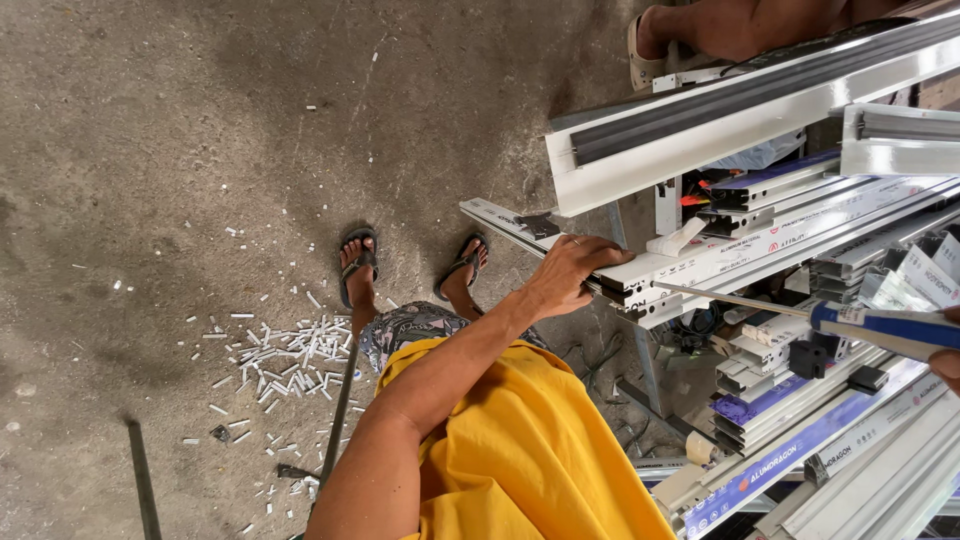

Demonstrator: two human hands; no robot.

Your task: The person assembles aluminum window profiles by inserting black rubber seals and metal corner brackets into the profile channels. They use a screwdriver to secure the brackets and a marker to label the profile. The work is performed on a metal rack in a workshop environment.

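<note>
While the left hand (572, 272) clamps down on a white aluminium profile (640, 268), the right hand (946, 362) — mostly out of frame beside it — grips a blue-handled screwdriver (880, 325).

Open concrete floor (150, 130) spreads wide on one side, littered only with small white offcuts (285, 355) beside two sandalled feet (358, 262). The other side is crowded: stacked aluminium profiles (790, 420) fill the rack, leaving only narrow gaps between bars. A large white channel (700, 125) overhangs the stack, closing off approach from that side. The left hand (570, 275) rests on the end of one long profile (700, 262), while a screwdriver (800, 312) crosses the slim gap just beside it. Another person's leg (740, 25) blocks the far corner.
</note>
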